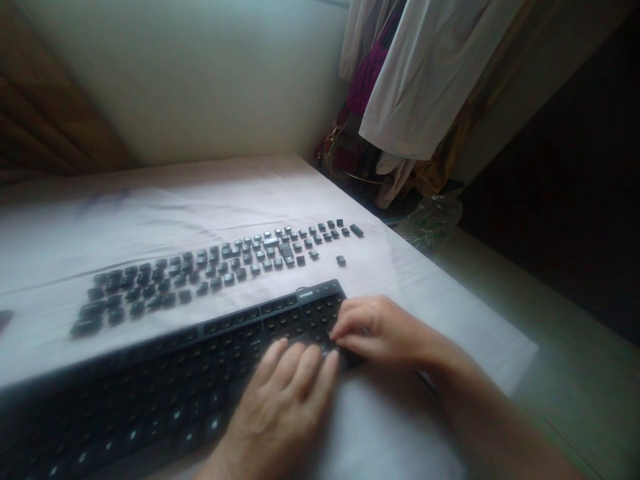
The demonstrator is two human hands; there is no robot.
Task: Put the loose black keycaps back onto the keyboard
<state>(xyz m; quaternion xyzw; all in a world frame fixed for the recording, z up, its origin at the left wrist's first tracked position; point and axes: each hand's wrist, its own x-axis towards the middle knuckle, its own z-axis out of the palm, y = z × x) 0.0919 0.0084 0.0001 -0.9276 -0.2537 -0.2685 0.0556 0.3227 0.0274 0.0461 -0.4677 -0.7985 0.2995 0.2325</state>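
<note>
A black keyboard (200, 353) lies across the white-covered surface, most of its upper rows without caps. Pale letters show on some keys along its near left edge. My left hand (287, 393) rests over the keyboard's near right part, palm down with fingers stretched out. At the keyboard's right end, my right hand (375, 330) has thumb and forefinger pinched together against the number keys; whatever is between them is hidden. Behind the keyboard, loose black keycaps (230, 278) are set out in slanting rows. A single keycap (341, 261) sits apart at their right.
A white cloth (445, 300) covers the surface, whose edge drops to the floor (575, 373) on the right. Hanging white clothes (415, 87) and a clear plastic bag (430, 223) are beyond that edge. A brown curtain (45, 100) hangs at the far left.
</note>
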